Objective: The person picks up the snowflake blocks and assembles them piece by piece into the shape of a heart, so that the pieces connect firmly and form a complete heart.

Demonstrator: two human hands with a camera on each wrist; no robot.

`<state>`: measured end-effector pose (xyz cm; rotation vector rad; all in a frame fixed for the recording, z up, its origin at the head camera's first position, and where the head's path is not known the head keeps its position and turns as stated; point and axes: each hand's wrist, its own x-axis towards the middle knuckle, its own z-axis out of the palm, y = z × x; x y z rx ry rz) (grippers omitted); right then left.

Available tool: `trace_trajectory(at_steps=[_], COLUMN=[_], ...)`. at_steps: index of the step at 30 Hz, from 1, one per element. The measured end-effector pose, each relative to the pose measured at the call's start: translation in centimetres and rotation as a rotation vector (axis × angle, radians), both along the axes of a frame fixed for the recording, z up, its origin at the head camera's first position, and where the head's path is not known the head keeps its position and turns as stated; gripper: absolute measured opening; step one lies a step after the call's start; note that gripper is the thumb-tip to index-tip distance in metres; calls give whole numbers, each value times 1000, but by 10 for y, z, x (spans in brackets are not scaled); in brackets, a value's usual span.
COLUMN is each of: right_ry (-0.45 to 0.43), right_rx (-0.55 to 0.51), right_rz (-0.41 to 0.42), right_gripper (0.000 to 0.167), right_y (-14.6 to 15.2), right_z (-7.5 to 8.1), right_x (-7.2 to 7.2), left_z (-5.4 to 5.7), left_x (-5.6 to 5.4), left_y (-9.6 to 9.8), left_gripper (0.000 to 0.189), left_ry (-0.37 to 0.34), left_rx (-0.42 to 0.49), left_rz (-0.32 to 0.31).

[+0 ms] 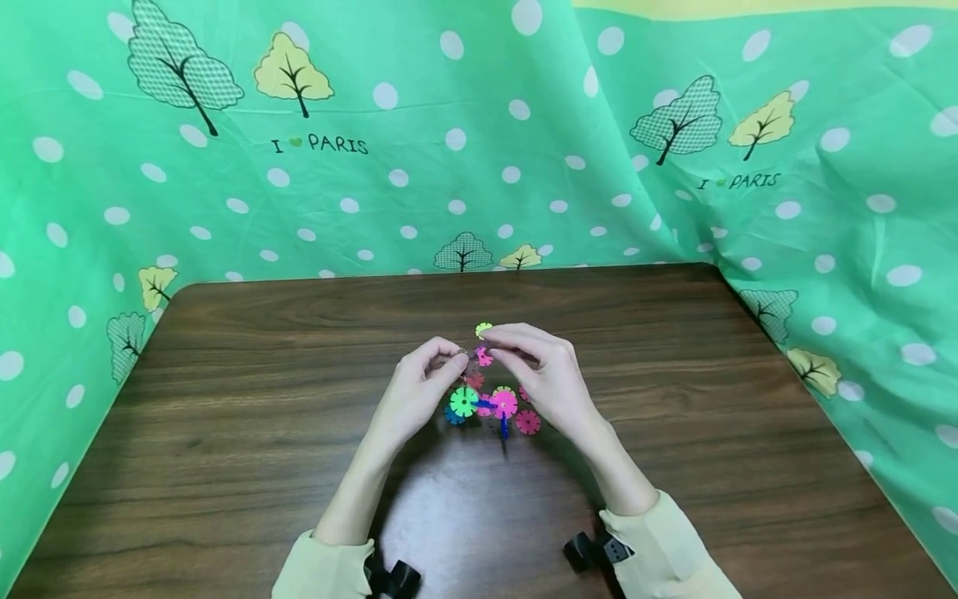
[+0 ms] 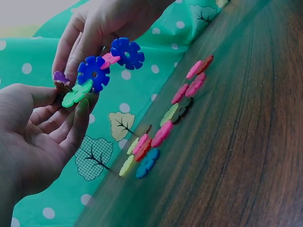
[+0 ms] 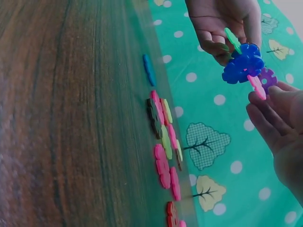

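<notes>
A joined cluster of plastic snowflake discs is held up between both hands over the table. In the head view it shows a green disc [image 1: 464, 402] and a pink disc [image 1: 505, 404], linked by blue ones seen edge-on. My left hand [image 1: 415, 387] grips the cluster from the left, fingertips beside a brown disc [image 2: 61, 87] and the green one. From the other side my right hand [image 1: 552, 374] pinches it by the purple disc [image 3: 269, 81] and a pink disc [image 3: 256, 87]. Blue discs [image 2: 93, 74] stand out between the hands.
Several loose snowflake discs lie flat on the dark wooden table [image 1: 262, 433], behind and under the hands, among them a teal disc [image 2: 147, 163] and a dark one [image 2: 182, 110]. A green dotted cloth [image 1: 419, 108] hangs beyond the table's edge.
</notes>
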<state>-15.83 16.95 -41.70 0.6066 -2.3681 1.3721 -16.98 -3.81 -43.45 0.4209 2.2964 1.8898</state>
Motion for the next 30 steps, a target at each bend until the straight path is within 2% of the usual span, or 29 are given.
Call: trace_trajectory(at_steps=[4, 8, 13, 19, 30], right_ry=[-44, -78, -124, -167, -263], right_rx=[-26, -12, 64, 170, 355], right_rz=[-19, -24, -11, 15, 113], right_gripper=[23, 24, 26, 31, 32], right_y=[4, 12, 22, 37, 53], right_z=[0, 0, 0, 1, 4], right_x=[0, -1, -7, -11, -20], left_z=[0, 1, 2, 4, 8], left_x=[-1, -3, -5, -6, -5], left_y=[-2, -4, -9, -13, -14], left_gripper=[15, 16, 16, 16, 19], left_ry=[2, 14, 8, 8, 12], left_rx=[11, 7, 12, 27, 53], left_rz=[15, 59, 133, 187, 200])
